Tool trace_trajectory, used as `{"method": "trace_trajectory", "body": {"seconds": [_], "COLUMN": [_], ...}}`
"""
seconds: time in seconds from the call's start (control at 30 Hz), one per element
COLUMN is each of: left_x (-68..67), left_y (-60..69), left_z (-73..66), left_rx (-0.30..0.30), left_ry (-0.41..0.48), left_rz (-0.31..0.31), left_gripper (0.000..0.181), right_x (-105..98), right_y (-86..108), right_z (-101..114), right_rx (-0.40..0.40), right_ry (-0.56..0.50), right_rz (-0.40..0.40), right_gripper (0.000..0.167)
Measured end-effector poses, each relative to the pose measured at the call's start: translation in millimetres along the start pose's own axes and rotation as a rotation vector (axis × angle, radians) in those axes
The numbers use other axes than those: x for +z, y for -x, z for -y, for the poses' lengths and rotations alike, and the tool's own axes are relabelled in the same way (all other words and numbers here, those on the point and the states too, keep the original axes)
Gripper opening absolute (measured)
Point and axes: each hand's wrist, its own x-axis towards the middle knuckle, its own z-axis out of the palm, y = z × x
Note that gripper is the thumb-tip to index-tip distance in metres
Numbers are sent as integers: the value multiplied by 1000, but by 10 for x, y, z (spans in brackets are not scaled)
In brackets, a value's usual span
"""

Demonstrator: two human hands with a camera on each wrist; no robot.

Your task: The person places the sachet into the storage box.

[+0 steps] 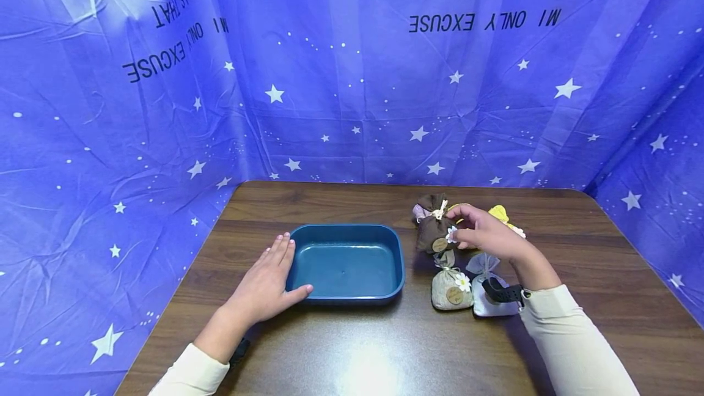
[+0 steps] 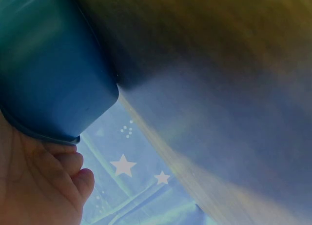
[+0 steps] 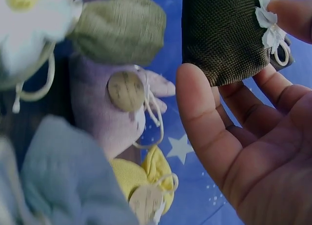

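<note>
A dark brown sachet (image 1: 431, 234) with a cream tie and round tag is pinched by my right hand (image 1: 484, 232) at its right side. In the right wrist view the dark cloth (image 3: 224, 37) lies between the thumb and fingers of the right hand (image 3: 258, 137), near a white flower. My left hand (image 1: 266, 280) rests at the left end of a blue tray (image 1: 343, 300), fingers along its side and thumb at the front corner. The left wrist view has the left hand (image 2: 44, 181) against the outer wall of the tray (image 2: 53, 64).
Nearer me stand a grey-green sachet (image 1: 444, 298) with a white flower and a pale grey-blue one (image 1: 486, 305) under my right wrist. A yellow sachet (image 1: 498, 212) lies behind the right hand. A lavender sachet (image 3: 100, 112) shows beside the brown one. A star-patterned curtain (image 1: 352, 78) hangs behind the table.
</note>
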Motion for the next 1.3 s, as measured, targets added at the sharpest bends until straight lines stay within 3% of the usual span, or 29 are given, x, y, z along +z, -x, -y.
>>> {"method": "trace_trajectory", "body": {"seconds": [0.27,0.77,1.17,1.3], "left_x": [18,7,10,12], "left_y": [0,7,9,5], "left_z": [19,15,18,17], "left_rx": [3,-8,-6,-5], "left_ry": [1,4,4,4], "left_rz": [1,0,6,8], "left_gripper": [100,100,101,101], "right_x": [106,390,646,731], "right_y": [-112,-375,-640,-733], "right_z": [55,224,367,404], "right_rx": [-32,-25,-91,-72], "right_ry": [32,-38,81,60], "right_rz": [7,60,61,75], "right_gripper": [35,34,29,30]}}
